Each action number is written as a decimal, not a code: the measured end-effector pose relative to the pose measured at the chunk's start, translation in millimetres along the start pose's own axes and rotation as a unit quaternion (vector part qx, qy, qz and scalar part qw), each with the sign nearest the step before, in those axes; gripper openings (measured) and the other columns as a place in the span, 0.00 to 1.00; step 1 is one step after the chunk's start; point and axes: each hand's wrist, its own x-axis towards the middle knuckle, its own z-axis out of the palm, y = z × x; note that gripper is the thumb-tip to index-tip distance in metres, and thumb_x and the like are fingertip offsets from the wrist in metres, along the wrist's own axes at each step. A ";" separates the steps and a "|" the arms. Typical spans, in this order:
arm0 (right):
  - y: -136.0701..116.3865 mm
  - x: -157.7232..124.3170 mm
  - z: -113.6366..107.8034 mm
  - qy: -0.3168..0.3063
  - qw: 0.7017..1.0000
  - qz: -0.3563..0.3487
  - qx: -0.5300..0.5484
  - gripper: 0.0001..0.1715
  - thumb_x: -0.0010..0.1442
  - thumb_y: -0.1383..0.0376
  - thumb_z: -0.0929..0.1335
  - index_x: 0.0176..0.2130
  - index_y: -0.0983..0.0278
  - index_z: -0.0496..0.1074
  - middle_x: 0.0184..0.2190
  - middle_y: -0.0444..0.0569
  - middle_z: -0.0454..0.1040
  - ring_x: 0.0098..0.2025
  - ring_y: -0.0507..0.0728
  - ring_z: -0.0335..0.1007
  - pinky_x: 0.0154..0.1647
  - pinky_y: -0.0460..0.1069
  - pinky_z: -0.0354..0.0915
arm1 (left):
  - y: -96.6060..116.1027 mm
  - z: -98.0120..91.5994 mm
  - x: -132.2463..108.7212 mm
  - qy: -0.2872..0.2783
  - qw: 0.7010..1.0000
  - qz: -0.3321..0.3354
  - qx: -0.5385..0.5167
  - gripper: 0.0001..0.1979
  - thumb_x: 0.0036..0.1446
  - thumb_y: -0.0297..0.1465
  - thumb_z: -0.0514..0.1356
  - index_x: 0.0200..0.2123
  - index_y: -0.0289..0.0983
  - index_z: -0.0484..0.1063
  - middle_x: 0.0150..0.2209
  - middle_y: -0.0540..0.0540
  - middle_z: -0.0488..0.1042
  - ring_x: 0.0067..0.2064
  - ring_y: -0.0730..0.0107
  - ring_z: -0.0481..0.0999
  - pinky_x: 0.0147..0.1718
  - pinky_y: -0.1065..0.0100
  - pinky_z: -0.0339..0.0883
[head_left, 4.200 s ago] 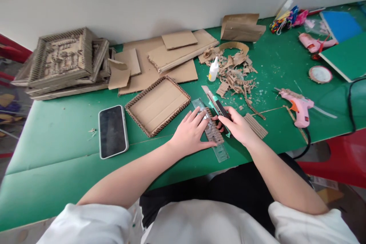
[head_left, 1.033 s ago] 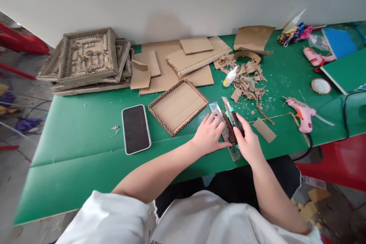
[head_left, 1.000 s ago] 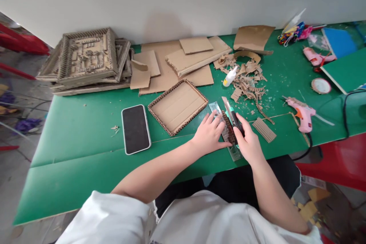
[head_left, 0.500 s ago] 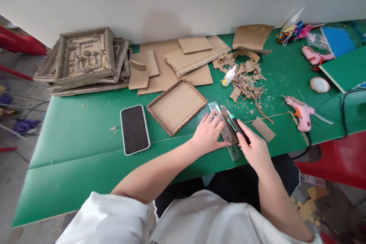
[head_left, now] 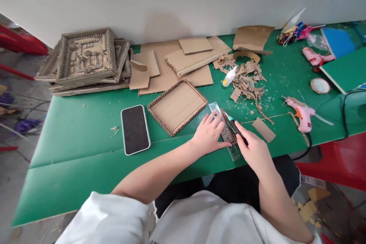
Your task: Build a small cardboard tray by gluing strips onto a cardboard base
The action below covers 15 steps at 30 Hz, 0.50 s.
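My left hand (head_left: 209,135) lies flat with fingers spread, pressing a clear green ruler (head_left: 235,153) onto a small corrugated cardboard strip (head_left: 228,133) on the green table (head_left: 80,137). My right hand (head_left: 254,148) is closed round a teal and black utility knife (head_left: 232,123), whose blade end rests on the strip along the ruler's edge. A second corrugated piece (head_left: 264,129) lies just right of my right hand.
A shallow cardboard tray (head_left: 177,106) and a phone (head_left: 135,129) lie left of my hands. Cardboard scraps (head_left: 247,80) and a glue bottle (head_left: 230,76) are behind, a pink glue gun (head_left: 301,112) to the right. Cardboard sheets (head_left: 183,61) and stacked cardboard frames (head_left: 85,59) line the wall.
My right hand has drawn the knife back toward me along the ruler, so less of it shows beyond my fingers. My left hand has stayed pressed on the ruler.
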 end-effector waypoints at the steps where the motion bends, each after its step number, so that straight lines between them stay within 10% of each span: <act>1: -0.6 -0.1 0.2 0.000 1.000 -0.003 -0.013 0.26 0.64 0.62 0.58 0.59 0.61 0.67 0.41 0.53 0.78 0.38 0.60 0.76 0.34 0.52 0.70 | 0.1 -0.1 0.1 0.000 1.000 0.000 0.001 0.41 0.47 0.59 0.58 0.54 0.32 0.65 0.59 0.33 0.64 0.65 0.44 0.55 0.61 0.47 0.53; 15: -12.8 4.7 -4.2 -0.023 0.990 -0.029 -0.138 0.27 0.63 0.64 0.58 0.60 0.58 0.65 0.32 0.50 0.77 0.22 0.53 0.68 0.19 0.49 0.53 | 1.3 -2.0 1.2 -0.003 1.000 -0.001 0.004 0.40 0.48 0.58 0.58 0.52 0.31 0.67 0.59 0.33 0.65 0.65 0.43 0.56 0.60 0.47 0.55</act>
